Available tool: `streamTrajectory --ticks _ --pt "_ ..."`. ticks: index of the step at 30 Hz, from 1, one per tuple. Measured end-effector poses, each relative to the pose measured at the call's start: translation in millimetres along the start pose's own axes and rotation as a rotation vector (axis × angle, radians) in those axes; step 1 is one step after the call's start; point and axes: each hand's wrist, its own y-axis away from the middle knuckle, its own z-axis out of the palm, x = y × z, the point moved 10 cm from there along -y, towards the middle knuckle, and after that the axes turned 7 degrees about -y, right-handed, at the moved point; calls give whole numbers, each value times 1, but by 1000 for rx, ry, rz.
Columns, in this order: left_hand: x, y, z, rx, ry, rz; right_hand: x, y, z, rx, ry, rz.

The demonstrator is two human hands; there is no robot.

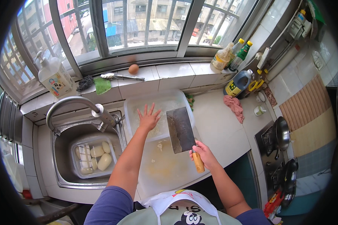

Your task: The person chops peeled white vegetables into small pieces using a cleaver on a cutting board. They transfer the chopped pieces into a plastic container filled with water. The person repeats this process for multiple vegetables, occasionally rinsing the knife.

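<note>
My right hand (205, 153) grips the wooden handle of a cleaver (181, 130). Its broad, stained blade points away from me, over the edge of a translucent plastic tub (173, 99). Above that tub my left hand (149, 119) is spread with nothing in it; whether it touches anything inside cannot be told. A white cutting board (164, 174) lies in front of the tub, with wet yellowish residue and small pale scraps on it. To the left, a clear plastic container (80, 175) in the steel sink (63, 146) holds several peeled potatoes (104, 161).
A curved faucet (70, 99) arches over the sink. Tongs (124, 76), an egg (133, 69), a green scouring pad (102, 85) and a pump bottle (56, 76) line the sill. Sauce bottles (238, 83) and a pink cloth (234, 108) stand right, before a stove with a pan (282, 133).
</note>
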Motion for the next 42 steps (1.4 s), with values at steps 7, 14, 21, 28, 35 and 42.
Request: streamTrajectory --ticks 7,14,21,28,35,42 --pt "81 131 -48 464 521 439 143 50 -111 394 58 64" --pt "34 146 40 139 980 -108 160 9 -104 377 -26 122" --pt "25 172 52 164 138 -171 162 -30 -49 166 129 191" --pt "33 185 54 172 301 -165 203 -5 9 -66 152 217" --pt "83 152 -54 226 216 94 109 30 28 6 3 149" --pt "-38 5 7 -54 647 -367 27 21 3 117 11 -63"
